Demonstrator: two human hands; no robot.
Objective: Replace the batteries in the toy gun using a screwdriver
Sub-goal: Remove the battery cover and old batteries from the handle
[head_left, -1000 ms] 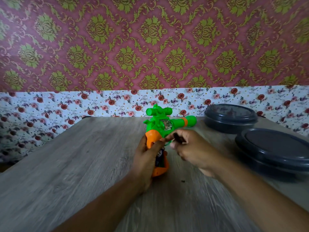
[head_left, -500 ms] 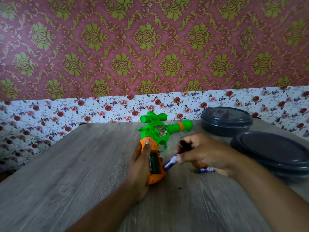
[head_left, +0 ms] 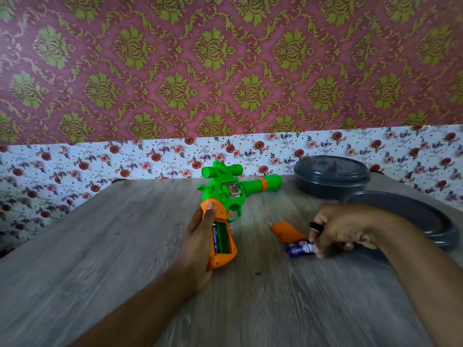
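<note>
wall [head_left: 225,58]: maroon-gold damask | lower band [head_left: 75,166]: floral | table [head_left: 100,246]: grey, probably wood

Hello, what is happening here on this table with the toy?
A person is changing the batteries of a green and orange toy gun. The left hand holds its handle, where the battery compartment is open with one battery inside. The orange cover lies on the table. The right hand holds a dark tool, probably the screwdriver, and touches loose batteries beside the cover.
</note>
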